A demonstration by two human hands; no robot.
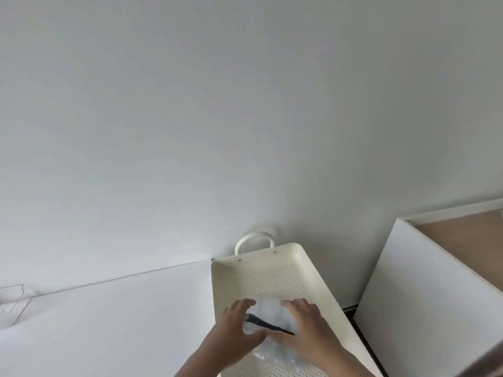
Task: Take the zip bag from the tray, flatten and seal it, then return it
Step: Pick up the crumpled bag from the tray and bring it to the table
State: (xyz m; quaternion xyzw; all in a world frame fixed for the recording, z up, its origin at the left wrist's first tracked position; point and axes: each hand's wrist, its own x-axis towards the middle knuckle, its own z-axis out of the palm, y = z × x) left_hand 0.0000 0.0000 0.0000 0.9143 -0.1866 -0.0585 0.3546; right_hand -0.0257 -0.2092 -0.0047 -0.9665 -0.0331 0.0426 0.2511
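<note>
A cream perforated tray [261, 281] with a loop handle lies on the white table, low in the view. Inside it a clear, crumpled zip bag [272, 312] with a dark strip across it sits between my hands. My left hand [236, 327] rests on the bag's left side, fingers spread over it and thumb against its lower edge. My right hand [307, 327] covers the bag's right side, fingers curled over its top. More clear plastic [280, 355] shows below my hands. Both hands hold the bag over the tray floor.
A white wall fills most of the view. The white table [109, 322] stretches left of the tray, with a clear plastic object [13, 300] at its far left edge. A white cabinet panel [424, 308] stands right of the tray, wooden floor [468, 240] beyond it.
</note>
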